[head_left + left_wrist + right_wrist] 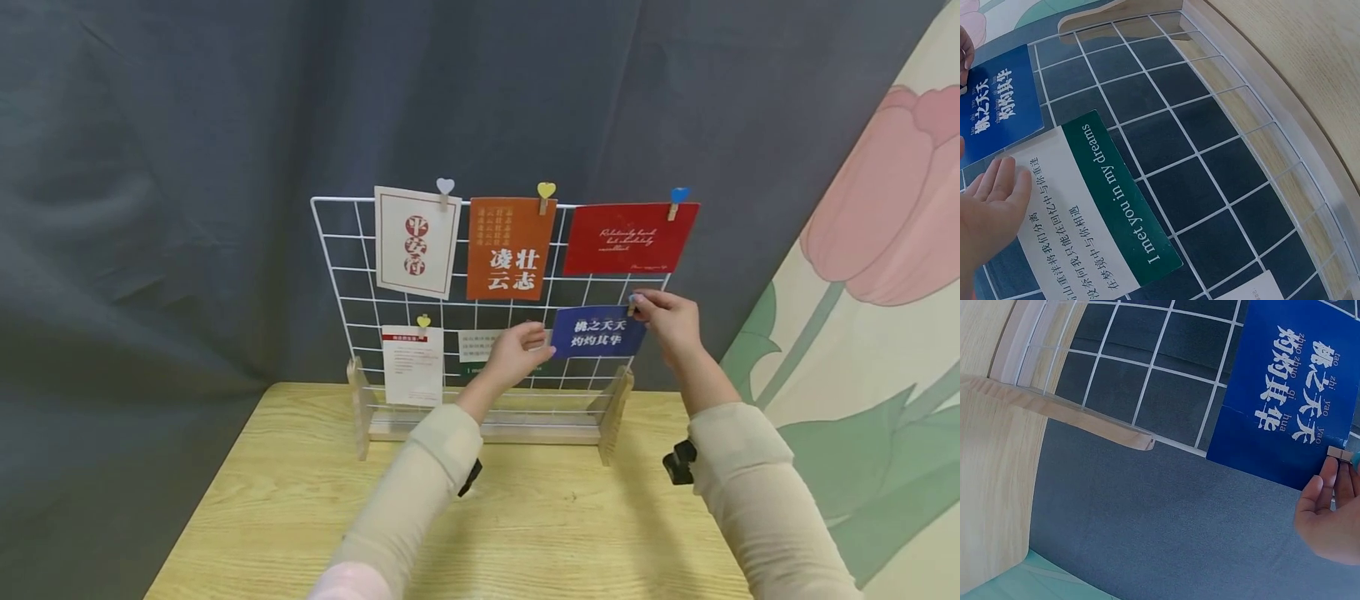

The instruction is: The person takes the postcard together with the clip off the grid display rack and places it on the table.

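Note:
A blue card (597, 332) with white characters hangs at the right of the white wire grid's lower row. At its upper right corner my right hand (671, 325) pinches a small wooden clothespin (1339, 454), which sits on the card's edge. My left hand (516, 354) is at the card's left side, fingers loosely bent and apart, thumb close to the lower left corner; whether it touches is unclear. Behind that hand, a white-and-green card (1113, 187) reading "I met you in my dreams" is on the grid, partly hidden in the head view.
The wire grid (352, 287) stands on wooden feet (617, 415) on a wooden table (525, 517). Along its top hang a white card (393, 250), an orange card (483, 287) and a red card (592, 242), each with a heart clothespin. Another white card (412, 375) hangs lower left.

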A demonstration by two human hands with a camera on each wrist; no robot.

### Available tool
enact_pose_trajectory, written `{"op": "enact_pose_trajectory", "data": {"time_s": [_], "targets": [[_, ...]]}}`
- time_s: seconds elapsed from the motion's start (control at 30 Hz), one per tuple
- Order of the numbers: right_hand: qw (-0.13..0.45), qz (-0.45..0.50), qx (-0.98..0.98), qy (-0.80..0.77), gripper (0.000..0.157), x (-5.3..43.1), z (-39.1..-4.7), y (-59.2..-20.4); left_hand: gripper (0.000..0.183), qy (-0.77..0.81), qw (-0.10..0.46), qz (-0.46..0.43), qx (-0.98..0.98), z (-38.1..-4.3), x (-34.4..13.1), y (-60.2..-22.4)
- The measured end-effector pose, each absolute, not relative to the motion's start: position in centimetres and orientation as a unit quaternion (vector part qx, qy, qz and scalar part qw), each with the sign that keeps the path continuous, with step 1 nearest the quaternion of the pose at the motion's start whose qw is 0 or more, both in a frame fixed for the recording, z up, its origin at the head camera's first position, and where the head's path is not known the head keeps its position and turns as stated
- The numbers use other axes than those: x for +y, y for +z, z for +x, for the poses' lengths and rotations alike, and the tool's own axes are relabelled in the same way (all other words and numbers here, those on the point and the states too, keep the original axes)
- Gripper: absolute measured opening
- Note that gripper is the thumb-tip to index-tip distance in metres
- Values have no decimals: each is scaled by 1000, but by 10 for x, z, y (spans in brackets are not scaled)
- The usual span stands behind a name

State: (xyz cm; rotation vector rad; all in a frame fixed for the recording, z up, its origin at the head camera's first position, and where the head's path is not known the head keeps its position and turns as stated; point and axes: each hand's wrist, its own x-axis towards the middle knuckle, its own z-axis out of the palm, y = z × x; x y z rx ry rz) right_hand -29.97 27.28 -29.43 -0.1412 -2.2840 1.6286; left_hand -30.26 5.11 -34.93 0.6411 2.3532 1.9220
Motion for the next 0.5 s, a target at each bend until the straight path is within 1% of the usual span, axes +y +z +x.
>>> {"op": "enact_pose_trajectory", "data": {"time_s": [0.2, 0.33, 0.5], "targets": [[164, -50, -800, 575, 39, 272, -299, -295, 42, 605, 5, 201, 771, -304, 58, -346], [171, -63, -797, 575, 39, 271, -300, -295, 37, 593, -18, 188, 783, -305, 64, -344], [181, -82, -788, 583, 38, 266, -301, -296, 26, 582, -52, 161, 796, -305, 71, -344]]}}
